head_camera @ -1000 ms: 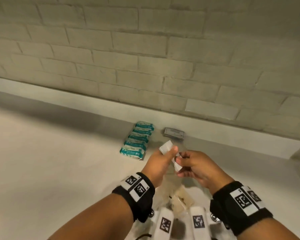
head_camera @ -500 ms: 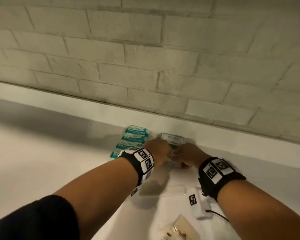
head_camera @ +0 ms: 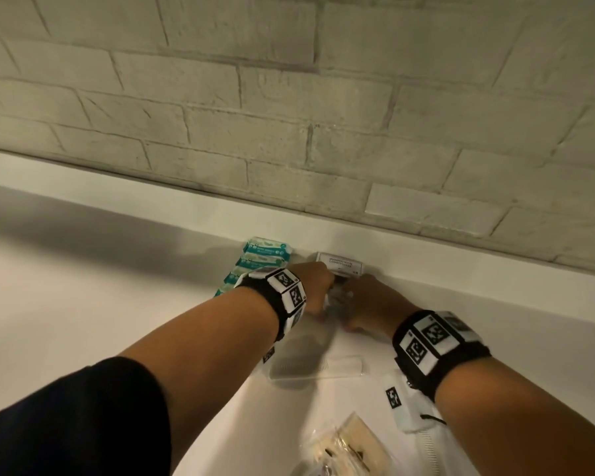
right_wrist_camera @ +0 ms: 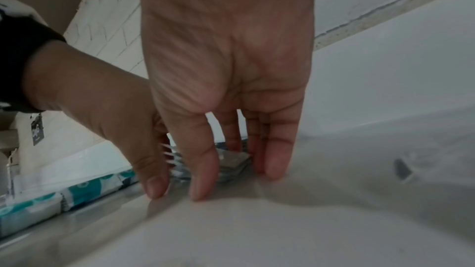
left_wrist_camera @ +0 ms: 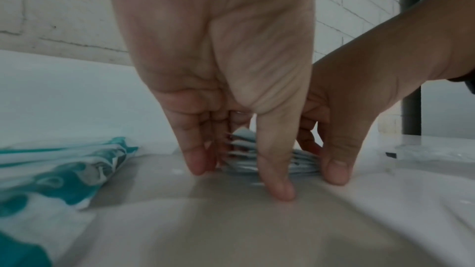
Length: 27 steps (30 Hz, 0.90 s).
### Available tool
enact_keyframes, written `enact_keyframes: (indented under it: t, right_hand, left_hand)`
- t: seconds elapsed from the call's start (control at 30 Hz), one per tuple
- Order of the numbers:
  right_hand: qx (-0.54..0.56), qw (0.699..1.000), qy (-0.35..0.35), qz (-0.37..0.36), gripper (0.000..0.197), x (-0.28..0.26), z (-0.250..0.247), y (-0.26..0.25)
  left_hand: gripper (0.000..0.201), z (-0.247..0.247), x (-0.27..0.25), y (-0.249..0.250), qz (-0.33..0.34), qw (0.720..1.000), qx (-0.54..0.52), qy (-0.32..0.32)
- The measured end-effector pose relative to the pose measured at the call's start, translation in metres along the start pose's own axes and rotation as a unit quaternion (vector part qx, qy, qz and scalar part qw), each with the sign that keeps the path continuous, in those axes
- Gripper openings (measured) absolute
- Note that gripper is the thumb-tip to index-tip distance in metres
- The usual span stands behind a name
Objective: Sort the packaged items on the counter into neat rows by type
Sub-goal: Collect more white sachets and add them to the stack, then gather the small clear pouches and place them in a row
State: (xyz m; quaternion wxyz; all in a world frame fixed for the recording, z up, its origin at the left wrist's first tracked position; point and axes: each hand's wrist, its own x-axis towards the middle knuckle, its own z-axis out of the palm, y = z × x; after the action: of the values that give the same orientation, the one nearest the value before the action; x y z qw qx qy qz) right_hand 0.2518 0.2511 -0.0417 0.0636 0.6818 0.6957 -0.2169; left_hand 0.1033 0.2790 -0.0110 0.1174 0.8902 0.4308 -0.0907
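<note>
Pressing with almost straight fingers (left_wrist_camera: 195,153) of my left hand (head_camera: 315,286) and my right hand (head_camera: 371,304), I square the small grey sachets (left_wrist_camera: 240,147) from both sides; nothing is gripped, only pushed. They lie near the back edge of the desk (head_camera: 83,321), before the shampoo packet (head_camera: 340,264). I should push gently and evenly. Teal packets (head_camera: 267,250) lie just beside at left; a comb pack (head_camera: 316,367) lies nearer to me.

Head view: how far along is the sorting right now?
Done: the teal packets sit in a row, with a shampoo packet beside them. In hand: the left hand and right hand bracket a small stack of grey sachets, apparently squaring it. Left: the clear comb packet and beige packets nearer the camera look unsorted.
</note>
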Motion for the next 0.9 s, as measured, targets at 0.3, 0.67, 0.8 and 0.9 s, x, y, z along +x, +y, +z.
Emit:
enact_keyframes:
  t: [0.3,0.67,0.8,0.9]
  right_hand:
    - [0.028,0.995,0.029,0.086,0.052,-0.076,-0.015,0.048]
    - [-0.014,0.998,0.038,0.039,0.047,-0.155,0.025,0.028]
    - [0.013,1.0,0.018,0.009,0.046,-0.176,0.044,-0.012]
    - [0.019,1.0,0.014,0.014,0.052,-0.186,0.057,-0.025]
  left_hand:
    - [0.056,-0.003,-0.044,0.0,-0.031,0.999,-0.001,-0.017]
    - [0.041,0.035,-0.108,0.044,-0.005,1.0,0.013,-0.017]
    - [0.039,0.046,-0.131,0.069,0.057,0.997,-0.052,-0.004]
    - [0.051,0.063,-0.147,0.088,0.05,0.995,-0.053,-0.062]
